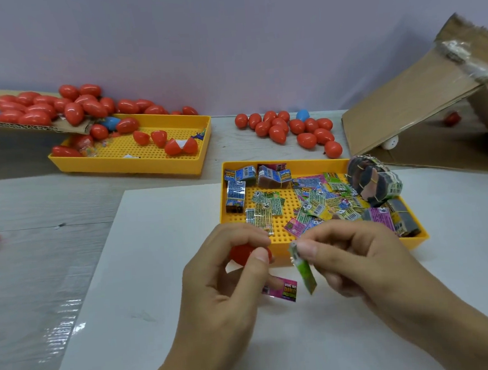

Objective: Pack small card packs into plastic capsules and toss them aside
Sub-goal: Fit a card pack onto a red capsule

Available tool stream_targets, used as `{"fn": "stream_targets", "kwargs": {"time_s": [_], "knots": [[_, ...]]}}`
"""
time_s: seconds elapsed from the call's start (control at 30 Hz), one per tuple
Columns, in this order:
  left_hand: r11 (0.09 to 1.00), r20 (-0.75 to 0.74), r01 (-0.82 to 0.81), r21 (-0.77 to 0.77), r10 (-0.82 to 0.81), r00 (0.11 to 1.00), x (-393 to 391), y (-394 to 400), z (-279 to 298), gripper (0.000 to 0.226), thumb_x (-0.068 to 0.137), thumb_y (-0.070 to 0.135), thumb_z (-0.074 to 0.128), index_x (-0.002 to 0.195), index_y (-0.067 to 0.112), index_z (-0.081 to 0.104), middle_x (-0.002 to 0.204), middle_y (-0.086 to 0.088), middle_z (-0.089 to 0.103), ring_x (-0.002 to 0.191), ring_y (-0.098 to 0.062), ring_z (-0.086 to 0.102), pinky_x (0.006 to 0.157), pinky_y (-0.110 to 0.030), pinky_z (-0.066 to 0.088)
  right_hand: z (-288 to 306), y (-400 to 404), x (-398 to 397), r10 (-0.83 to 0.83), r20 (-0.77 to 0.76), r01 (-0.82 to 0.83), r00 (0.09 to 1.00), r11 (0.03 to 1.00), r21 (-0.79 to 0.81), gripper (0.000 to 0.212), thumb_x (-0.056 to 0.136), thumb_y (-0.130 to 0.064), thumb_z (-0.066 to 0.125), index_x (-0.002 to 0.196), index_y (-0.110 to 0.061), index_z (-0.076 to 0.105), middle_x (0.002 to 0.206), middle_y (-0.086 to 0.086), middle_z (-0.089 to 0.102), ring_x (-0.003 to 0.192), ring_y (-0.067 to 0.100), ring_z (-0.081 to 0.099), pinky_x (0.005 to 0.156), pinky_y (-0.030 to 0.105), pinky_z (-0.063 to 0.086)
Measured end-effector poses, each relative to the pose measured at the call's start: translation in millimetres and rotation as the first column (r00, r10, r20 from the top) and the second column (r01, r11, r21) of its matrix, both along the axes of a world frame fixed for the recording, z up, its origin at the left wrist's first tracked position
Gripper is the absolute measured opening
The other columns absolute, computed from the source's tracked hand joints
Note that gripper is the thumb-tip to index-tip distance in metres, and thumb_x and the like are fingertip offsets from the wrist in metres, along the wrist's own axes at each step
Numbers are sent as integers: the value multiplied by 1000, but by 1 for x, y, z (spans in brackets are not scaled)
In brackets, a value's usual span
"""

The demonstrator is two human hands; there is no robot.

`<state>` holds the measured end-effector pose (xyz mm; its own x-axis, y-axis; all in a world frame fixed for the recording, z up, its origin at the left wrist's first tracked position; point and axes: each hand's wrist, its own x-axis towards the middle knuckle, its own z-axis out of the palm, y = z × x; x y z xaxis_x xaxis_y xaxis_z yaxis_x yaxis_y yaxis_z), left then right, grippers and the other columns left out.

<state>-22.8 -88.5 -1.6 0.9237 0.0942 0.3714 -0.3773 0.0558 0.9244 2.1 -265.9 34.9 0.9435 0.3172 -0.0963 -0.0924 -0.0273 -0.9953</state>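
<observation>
Left hand point(229, 275) curling round a red capsule point(242, 254), thumb and fingertips gripping it above the white sheet point(145, 278) near the surface's front edge. Right hand point(355, 261) pinching a green card pack point(303, 270) between thumb and forefinger, long axis hanging near upright, lower end tilting slightly rightward. Pink card pack point(282, 292) lying flat beneath both hands. Yellow tray point(414, 239) of loose packs sitting just behind.
</observation>
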Motion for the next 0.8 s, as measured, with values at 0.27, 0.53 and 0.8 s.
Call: {"fn": "stream_targets", "kwargs": {"time_s": [0.27,0.53,0.8], "knots": [[986,22,115,122,-118,993,-1,-5,2,16,89,31,64,91,15,70,96,-1,61,76,-27,62,60,-35,59,1,11,-9,120,-424,28,898,944,328,7,67,-25,77,65,-20,73,44,-6,24,35,3,17,36,16,10],[997,-41,53,50,-51,998,4,-5,-3,17,82,31,71,84,13,71,84,-10,61,65,-32,59,57,-28,59,0,16,-14,49,-313,26,948,973,229,39,74,-46,72,64,-9,63,50,0,31,40,9,18,37,16,18],[1000,-56,14,25,-13,998,3,-3,-3,15,88,32,63,84,23,75,81,-7,64,69,-24,66,60,-30,61,8,11,-12,35,-103,-28,994,997,69,35,81,-48,61,50,-31,67,61,13,19,43,11,15,42,18,17]]}}
